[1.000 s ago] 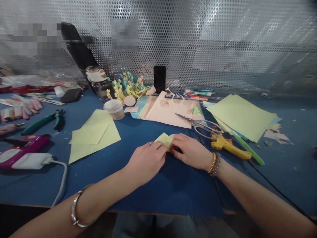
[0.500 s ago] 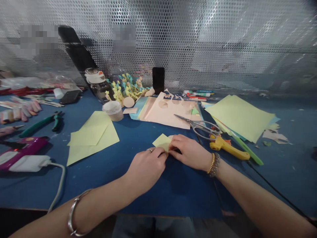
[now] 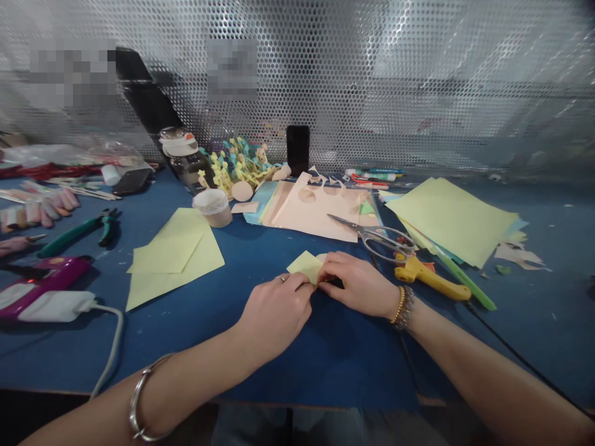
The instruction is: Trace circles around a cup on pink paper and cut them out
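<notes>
Between my hands is a small square of yellow paper [image 3: 305,265], its far corner pointing away from me. My left hand [image 3: 282,310] has its fingers closed on the near edge of the paper. Against the right edge, my right hand [image 3: 351,282] pinches the same paper, fingers curled together. A pale round piece shows just behind my right fingertips, mostly hidden. Beyond my right hand lie scissors [image 3: 387,241] with grey handles, resting partly on a pink paper sheet [image 3: 320,210] with round holes cut in it.
Yellow sheets [image 3: 174,260] lie left; a stack of yellow paper [image 3: 453,217] sits right. Nearby are a yellow-handled tool [image 3: 432,279], a green cutter [image 3: 465,282], a paper cup [image 3: 212,207], green pliers [image 3: 77,235] and a purple power strip [image 3: 60,279]. A phone [image 3: 298,148] stands at the back.
Almost nothing differs. Both hands keep their grip on the small yellow paper, and the view has shifted very slightly.
</notes>
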A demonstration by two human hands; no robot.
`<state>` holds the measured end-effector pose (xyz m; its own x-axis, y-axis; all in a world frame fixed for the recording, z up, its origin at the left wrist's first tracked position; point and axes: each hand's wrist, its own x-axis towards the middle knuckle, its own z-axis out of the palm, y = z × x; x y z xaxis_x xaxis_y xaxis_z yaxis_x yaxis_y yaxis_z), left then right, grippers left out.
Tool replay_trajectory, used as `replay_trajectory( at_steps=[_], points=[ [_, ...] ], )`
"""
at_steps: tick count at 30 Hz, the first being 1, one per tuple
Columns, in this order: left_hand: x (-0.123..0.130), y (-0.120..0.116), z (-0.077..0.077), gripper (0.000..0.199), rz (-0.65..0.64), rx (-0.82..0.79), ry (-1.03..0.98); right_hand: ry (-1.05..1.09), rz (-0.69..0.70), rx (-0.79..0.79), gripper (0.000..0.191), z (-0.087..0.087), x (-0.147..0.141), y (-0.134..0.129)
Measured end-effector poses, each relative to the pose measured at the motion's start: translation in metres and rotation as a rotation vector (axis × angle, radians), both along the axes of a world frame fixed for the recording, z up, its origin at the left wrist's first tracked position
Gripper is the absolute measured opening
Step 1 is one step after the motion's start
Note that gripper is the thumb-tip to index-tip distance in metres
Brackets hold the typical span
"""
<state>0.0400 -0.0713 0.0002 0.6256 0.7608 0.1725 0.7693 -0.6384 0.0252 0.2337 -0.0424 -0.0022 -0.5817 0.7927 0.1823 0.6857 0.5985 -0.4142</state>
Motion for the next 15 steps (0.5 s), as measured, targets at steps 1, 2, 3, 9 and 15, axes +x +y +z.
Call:
replay_trajectory(
  at_steps=[1,2,3,9,15],
  points=[
    [0.000,0.000,0.000,0.027,0.001,-0.004,-0.005,-0.011,-0.005,0.005,0.005,0.000,-0.001,0.000],
    [0.000,0.000,0.001,0.027,0.002,-0.007,-0.008,-0.021,-0.011,0.007,0.006,0.000,-0.001,-0.001],
    [0.000,0.000,0.001,0.026,0.005,-0.009,-0.010,-0.030,-0.017,0.007,0.006,0.000,-0.002,-0.001],
    [0.002,0.004,0.001,0.024,0.050,-0.034,-0.024,-0.057,-0.056,0.007,0.007,-0.002,-0.005,-0.001],
    [0.004,0.014,0.001,0.021,0.140,-0.115,-0.059,-0.049,-0.083,0.001,0.006,-0.003,-0.007,-0.001]
  ],
)
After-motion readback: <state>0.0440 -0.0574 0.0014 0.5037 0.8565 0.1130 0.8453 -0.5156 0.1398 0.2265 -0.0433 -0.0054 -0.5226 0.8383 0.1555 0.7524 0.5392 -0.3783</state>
